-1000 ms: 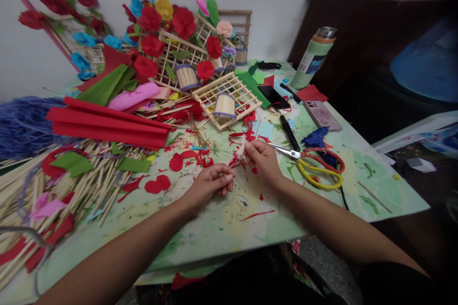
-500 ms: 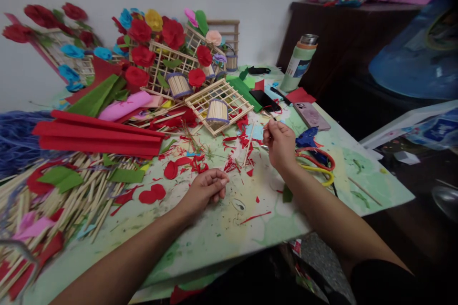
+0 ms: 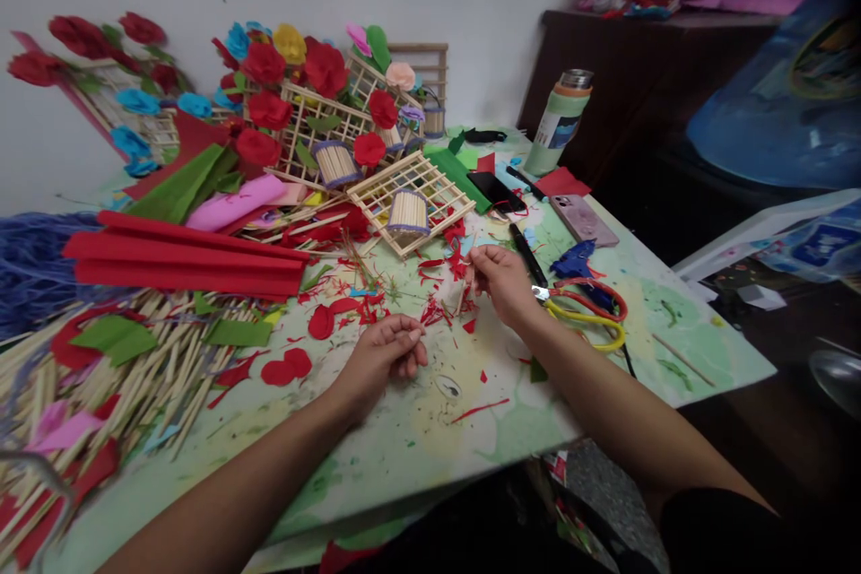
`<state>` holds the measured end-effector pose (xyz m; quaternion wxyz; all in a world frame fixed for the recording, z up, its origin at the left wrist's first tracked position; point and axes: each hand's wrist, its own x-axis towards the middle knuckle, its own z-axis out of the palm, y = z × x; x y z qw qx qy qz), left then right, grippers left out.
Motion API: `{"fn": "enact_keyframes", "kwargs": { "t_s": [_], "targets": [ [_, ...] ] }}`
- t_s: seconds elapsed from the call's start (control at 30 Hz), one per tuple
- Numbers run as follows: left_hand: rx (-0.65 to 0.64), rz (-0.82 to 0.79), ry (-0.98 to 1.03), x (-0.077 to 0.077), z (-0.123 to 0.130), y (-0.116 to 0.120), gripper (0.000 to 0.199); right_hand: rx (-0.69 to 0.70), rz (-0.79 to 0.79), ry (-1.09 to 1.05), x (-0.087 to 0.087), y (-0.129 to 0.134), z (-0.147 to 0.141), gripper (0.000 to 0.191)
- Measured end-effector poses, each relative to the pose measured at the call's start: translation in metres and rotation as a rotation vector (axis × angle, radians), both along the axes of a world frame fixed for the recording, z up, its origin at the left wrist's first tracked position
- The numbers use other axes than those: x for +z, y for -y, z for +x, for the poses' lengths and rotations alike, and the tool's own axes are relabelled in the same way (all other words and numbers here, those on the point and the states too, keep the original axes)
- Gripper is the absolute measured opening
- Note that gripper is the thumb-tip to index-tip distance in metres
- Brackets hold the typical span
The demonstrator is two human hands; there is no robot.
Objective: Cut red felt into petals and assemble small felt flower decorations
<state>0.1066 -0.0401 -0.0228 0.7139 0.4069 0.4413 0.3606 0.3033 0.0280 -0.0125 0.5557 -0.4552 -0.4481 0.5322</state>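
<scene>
My left hand (image 3: 390,354) rests low over the table (image 3: 430,457), its fingers curled with thumb against the index finger; anything between them is too small to make out. Above and right of it, my right hand (image 3: 501,282) is pinched near the red paper scraps (image 3: 437,309), and what it may hold is hidden. A wooden stick grid (image 3: 437,188) with a small stick basket (image 3: 408,212) lies just beyond the hands. Scissors (image 3: 592,309) with red and yellow handles lie beside my right wrist, near a black pen (image 3: 528,256).
Folded red paper (image 3: 188,256) and a heap of thin sticks (image 3: 154,368) cover the left side. Paper flowers on grids (image 3: 323,67) stand at the back. A bottle (image 3: 560,121) and a pink phone (image 3: 584,220) are at the right.
My right hand has moved left and down toward the red scraps, uncovering the black pen and the scissors' pivot. My left hand has barely moved.
</scene>
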Motion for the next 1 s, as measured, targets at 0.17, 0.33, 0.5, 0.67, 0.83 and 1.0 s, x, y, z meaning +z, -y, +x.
{"fn": "enact_keyframes", "kwargs": {
  "t_s": [0.17, 0.33, 0.5, 0.67, 0.83, 1.0],
  "targets": [
    [0.013, -0.005, 0.009, 0.002, 0.0, 0.0, 0.026, 0.019, 0.018, 0.09, 0.003, 0.004, -0.002, 0.028],
    [0.02, -0.007, 0.008, 0.001, 0.0, 0.0, 0.026, -0.139, 0.162, 0.353, 0.003, -0.006, 0.011, 0.027],
    [0.036, -0.007, 0.008, 0.002, 0.0, 0.001, 0.025, -0.164, 0.225, 0.847, -0.002, -0.01, 0.016, 0.028],
    [0.083, -0.012, 0.055, 0.002, 0.0, -0.001, 0.023, 0.027, 0.112, 1.385, -0.003, 0.0, 0.004, 0.025],
    [0.13, -0.037, 0.081, 0.004, -0.001, -0.003, 0.026, 0.103, 0.022, 1.546, -0.001, 0.002, -0.009, 0.027],
    [0.139, -0.063, 0.085, 0.009, 0.0, -0.002, 0.03, 0.104, 0.022, 1.523, 0.012, 0.004, -0.015, 0.024]
  ]
}}
